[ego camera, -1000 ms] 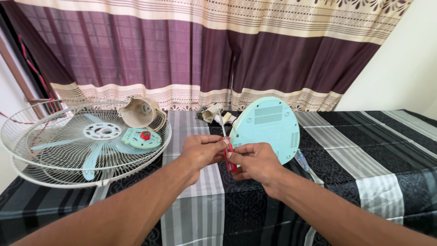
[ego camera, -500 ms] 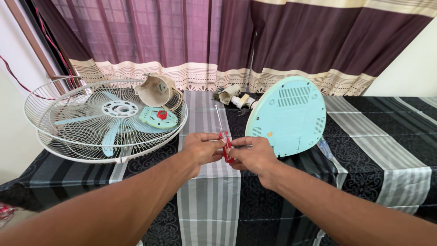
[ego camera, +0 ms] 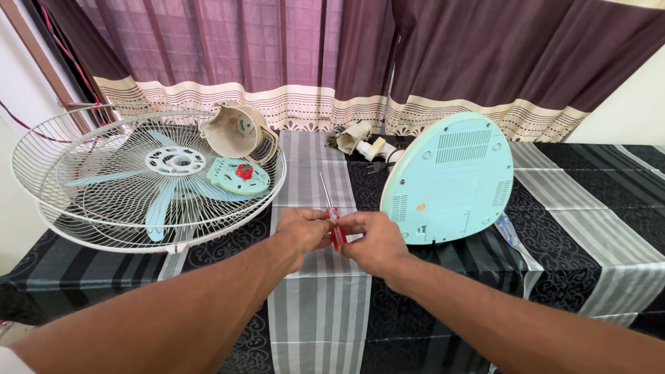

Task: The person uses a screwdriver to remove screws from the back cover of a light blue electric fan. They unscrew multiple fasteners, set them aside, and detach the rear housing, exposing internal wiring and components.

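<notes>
Both hands meet on a red-handled screwdriver over the middle of the table, a little in from its near edge; the left hand has fingers and thumb closed around the handle from its side, and the right hand is closed on the same handle from the other side, fingertips touching the red grip; the thin metal shaft sticks up and away from the hands, tilted slightly toward the far left. Just beside the right hand, toward the table's far right, a pale green rounded fan base cover stands tilted on its edge, its vented underside facing the camera; a second screwdriver with a clear bluish handle lies on the cloth just right of that cover. At the left end of the table rest two white wire fan guards, stacked, with pale blue fan blades inside them; on the guards lie a cream motor housing and a light green control plate with a red knob. Near the far edge, by the curtain, sit small cream-coloured parts; what they are cannot be told.
</notes>
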